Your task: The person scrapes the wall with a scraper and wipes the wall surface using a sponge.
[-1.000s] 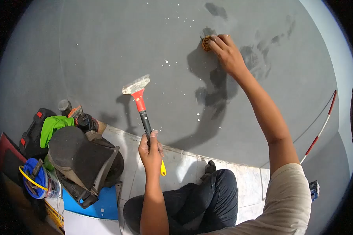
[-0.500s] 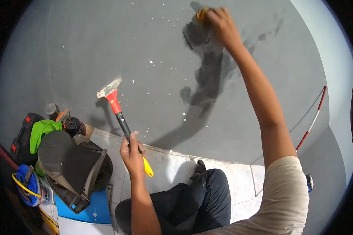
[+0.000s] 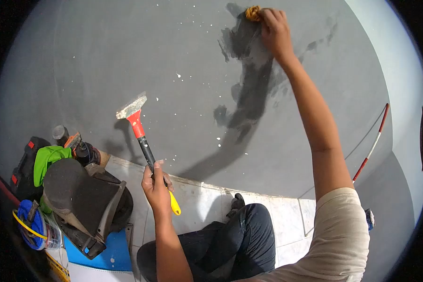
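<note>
My left hand (image 3: pixel 157 184) is closed round the dark handle of a scraper (image 3: pixel 147 150). The scraper has a red neck, a yellow handle end and a wide blade smeared with pale residue, raised in front of the wall. High up, my right hand (image 3: pixel 276 35) pinches a crumpled yellow-brown sponge or cloth (image 3: pixel 253 14) against the grey wall (image 3: pixel 113 51). Dark damp-looking patches (image 3: pixel 239 42) spread around and below it, partly merged with my arm's shadow. Small white paint specks (image 3: pixel 178 75) dot the wall left of the patches.
At lower left lie a dark padded seat or bag (image 3: pixel 75 188), a green cloth (image 3: pixel 49 160), a clear bucket with blue lid (image 3: pixel 35 225) and a blue panel (image 3: pixel 103 249). A red-and-white pole (image 3: pixel 373 143) leans at right. White tiles (image 3: pixel 289 218) cover the floor.
My right hand and the yellow-brown wad have shifted slightly right on the wall, and the wad shows more clearly. My left hand holds the scraper almost still.
</note>
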Demonstrator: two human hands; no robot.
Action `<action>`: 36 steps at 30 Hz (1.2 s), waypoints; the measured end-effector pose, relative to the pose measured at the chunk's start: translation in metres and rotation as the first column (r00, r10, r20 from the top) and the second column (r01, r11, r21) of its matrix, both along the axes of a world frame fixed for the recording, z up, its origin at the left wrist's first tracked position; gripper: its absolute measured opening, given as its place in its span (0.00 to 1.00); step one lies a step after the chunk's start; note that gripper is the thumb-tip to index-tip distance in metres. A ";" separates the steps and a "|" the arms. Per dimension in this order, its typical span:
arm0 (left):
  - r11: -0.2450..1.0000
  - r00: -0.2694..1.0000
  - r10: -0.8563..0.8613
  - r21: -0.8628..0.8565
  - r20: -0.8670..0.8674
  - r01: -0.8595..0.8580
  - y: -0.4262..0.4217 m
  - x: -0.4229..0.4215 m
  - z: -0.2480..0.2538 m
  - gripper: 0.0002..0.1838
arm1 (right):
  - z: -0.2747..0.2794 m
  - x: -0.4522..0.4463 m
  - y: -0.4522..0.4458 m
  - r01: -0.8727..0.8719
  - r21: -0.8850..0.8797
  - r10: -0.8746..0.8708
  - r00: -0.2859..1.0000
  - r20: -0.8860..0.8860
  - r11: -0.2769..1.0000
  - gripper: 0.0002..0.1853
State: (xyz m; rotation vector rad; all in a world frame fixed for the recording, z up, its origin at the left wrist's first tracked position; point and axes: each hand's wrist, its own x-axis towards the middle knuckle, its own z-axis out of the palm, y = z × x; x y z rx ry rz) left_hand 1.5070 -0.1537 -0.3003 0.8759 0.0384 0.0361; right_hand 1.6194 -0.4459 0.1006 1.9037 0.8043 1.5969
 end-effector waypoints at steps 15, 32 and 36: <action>0.999 0.999 -0.032 0.042 0.013 0.031 0.000 -0.003 -0.003 0.14 | -0.082 -0.013 -0.015 0.111 -0.085 -0.132 0.946 -0.295 0.990 0.26; 0.991 0.996 -0.068 0.117 0.052 0.061 0.002 0.000 -0.012 0.15 | -0.043 -0.020 0.006 0.125 -0.105 -0.136 0.984 -0.111 0.987 0.19; 0.999 0.998 -0.053 0.002 0.033 0.053 -0.005 -0.001 -0.012 0.12 | -0.033 -0.012 0.008 0.139 -0.069 -0.146 0.983 -0.109 0.988 0.21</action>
